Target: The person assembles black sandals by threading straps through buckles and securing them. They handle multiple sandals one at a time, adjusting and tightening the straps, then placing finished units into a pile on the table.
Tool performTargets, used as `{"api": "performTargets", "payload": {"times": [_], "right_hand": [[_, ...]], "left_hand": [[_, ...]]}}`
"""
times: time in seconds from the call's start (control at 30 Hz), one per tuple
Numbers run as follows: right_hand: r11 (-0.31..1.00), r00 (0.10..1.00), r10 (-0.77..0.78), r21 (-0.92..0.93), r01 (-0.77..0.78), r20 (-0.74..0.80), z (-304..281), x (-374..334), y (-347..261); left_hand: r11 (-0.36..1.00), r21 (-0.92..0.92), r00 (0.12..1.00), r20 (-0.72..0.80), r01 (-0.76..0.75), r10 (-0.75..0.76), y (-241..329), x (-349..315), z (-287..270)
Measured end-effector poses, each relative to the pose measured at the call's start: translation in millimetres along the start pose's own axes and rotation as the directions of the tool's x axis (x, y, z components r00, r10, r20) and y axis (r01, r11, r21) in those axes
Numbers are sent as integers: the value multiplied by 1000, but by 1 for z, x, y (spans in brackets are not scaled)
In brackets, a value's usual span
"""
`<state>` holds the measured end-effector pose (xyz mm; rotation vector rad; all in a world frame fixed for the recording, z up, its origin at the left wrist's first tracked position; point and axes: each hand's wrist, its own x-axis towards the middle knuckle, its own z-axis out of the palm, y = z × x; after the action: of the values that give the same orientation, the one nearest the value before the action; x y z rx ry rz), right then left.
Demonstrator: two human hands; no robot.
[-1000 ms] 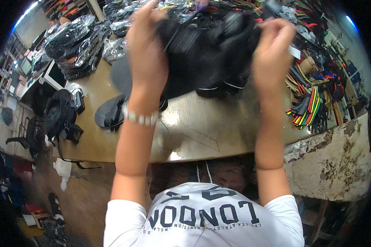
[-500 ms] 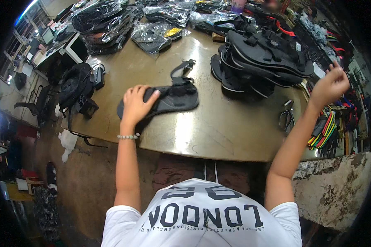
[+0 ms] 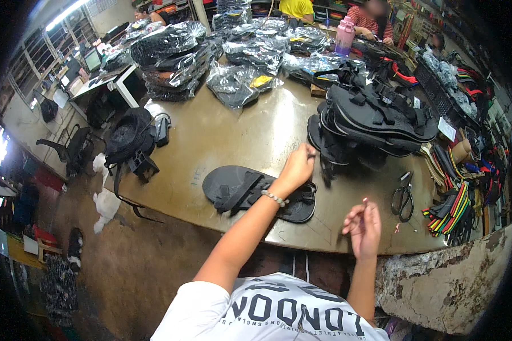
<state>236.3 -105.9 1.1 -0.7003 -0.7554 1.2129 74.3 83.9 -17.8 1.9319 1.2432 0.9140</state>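
Observation:
A black strapped sandal [image 3: 233, 186] lies sole down on the table near its front edge. My left forearm crosses above it and hides part of its straps. Beyond it, my left hand [image 3: 297, 169] has its fingers curled together close to a stack of black sandals [image 3: 375, 116]; whether anything is between them is hidden. To the right of the single sandal, my right hand [image 3: 365, 230] hovers palm up over the front of the table, fingers loosely bent and apart, holding nothing.
Plastic-wrapped bundles [image 3: 170, 57] line the table's far side by a pink and purple bottle [image 3: 345, 35]. Scissors [image 3: 403, 199] and colourful straps [image 3: 455, 210] lie at right. A black cap [image 3: 128, 132] sits at left. People work beyond the table.
My left hand has let go of the sandal and moved right toward the stack. The sandal now lies turned round, nearer the middle. My right hand has come down and inward from the far right.

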Motion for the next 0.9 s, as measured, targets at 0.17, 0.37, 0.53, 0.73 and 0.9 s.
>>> {"api": "performTargets", "payload": {"times": [0.17,0.37,0.53,0.73,0.9], "right_hand": [[946,992,-8,-324,-33,-123,-15,-10,11],[858,995,76,-505,-95,-57,-75,-13,-41],[462,950,238,-837,-293,-201,-75,-5,-42],[443,995,69,-891,-101,-78,-21,15,-15],[767,875,103,-598,233,473,73,46,39]], "left_hand": [[849,-520,957,-281,-93,-67,23,5,-23],[812,-571,943,-188,123,-275,2,-123,-104],[710,-653,839,-209,262,-502,-28,-179,-91],[801,-540,865,-241,258,-441,-39,-190,-93],[894,-368,866,-326,254,-380,-31,-185,-94]]}}
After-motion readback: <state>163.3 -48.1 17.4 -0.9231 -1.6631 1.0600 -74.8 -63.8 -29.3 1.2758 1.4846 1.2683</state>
